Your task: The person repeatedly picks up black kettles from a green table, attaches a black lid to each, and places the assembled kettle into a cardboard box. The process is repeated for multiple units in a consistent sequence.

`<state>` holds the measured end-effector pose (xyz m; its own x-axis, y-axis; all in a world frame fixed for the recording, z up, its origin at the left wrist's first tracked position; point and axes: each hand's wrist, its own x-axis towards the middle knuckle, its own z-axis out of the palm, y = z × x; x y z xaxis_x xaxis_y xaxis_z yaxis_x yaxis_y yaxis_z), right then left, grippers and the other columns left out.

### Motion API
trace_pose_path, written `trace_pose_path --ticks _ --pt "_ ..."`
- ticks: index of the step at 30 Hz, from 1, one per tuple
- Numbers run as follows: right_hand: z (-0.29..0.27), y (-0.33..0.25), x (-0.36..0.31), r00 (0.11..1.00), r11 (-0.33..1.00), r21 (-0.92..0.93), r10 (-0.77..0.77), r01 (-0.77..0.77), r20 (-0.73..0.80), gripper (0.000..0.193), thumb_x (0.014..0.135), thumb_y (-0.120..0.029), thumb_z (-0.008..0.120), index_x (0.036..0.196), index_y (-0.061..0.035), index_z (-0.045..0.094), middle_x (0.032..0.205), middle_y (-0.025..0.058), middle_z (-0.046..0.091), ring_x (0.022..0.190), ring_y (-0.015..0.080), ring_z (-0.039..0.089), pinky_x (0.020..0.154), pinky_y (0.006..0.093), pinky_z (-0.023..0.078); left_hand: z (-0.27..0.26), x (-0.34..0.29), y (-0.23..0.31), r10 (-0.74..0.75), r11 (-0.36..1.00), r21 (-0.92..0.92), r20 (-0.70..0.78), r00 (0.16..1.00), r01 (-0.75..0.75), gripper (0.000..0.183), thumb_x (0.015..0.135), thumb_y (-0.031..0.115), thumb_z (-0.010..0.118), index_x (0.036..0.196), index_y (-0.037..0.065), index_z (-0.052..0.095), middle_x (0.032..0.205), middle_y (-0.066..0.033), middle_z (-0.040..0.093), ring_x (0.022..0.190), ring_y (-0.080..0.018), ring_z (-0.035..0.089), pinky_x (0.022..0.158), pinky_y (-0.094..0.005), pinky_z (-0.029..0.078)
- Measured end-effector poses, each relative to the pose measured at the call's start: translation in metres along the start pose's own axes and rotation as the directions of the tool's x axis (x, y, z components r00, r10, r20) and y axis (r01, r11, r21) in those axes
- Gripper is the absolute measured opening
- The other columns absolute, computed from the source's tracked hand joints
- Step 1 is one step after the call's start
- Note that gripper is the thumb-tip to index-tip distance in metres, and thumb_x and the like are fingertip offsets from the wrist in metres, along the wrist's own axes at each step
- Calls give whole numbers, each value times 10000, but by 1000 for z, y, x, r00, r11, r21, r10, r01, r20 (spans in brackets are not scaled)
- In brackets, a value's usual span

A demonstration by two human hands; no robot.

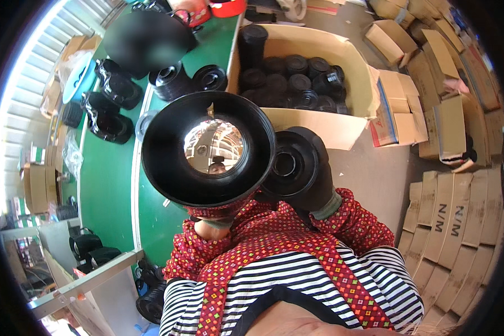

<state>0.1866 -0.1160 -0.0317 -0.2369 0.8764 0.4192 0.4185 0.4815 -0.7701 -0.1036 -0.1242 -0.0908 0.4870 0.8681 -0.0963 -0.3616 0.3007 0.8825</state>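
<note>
My left hand holds up a large black flared round housing, its wide mouth tilted toward me. At its centre is a shiny mirror-like disc reflecting the room. The fingers of this hand are hidden behind the housing; only the wrist and a cuff show. Just to the right, my right hand, in a dark glove, is closed round a smaller black round ringed part. The two parts are side by side and overlap in view; I cannot tell whether they touch.
A green table lies at left, bearing black cups and glossy black parts. A large carton full of black round parts stands ahead. Stacked flat cartons and opened boxes line the right. A metal frame sits lower left.
</note>
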Motion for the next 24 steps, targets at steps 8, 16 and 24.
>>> trace_pose_path --ticks 8,16,24 --pt "-98 71 -57 908 910 41 407 -413 104 671 1043 -517 608 1584 -139 486 1581 157 543 1484 259 487 1248 506 317 12 2 1 -43 997 69 -19 999 44 597 1050 137 660 1591 6 443 1350 -162 659 1115 -221 716 976 -361 607" --pt "-184 159 -123 642 574 466 767 -673 -17 587 1125 -329 561 1637 -73 430 1461 59 620 1013 112 650 868 272 526 13 15 -6 -75 996 41 8 997 74 600 1046 132 662 1591 6 444 1329 -158 668 1097 -214 720 959 -349 613" --pt "-88 -7 3 914 398 827 257 -397 314 927 1076 -628 471 1696 3 193 1675 205 394 1551 306 400 1315 435 258 19 11 -16 -54 996 -68 47 997 57 603 1043 127 665 1591 5 444 1307 -154 677 1078 -207 724 942 -337 619"
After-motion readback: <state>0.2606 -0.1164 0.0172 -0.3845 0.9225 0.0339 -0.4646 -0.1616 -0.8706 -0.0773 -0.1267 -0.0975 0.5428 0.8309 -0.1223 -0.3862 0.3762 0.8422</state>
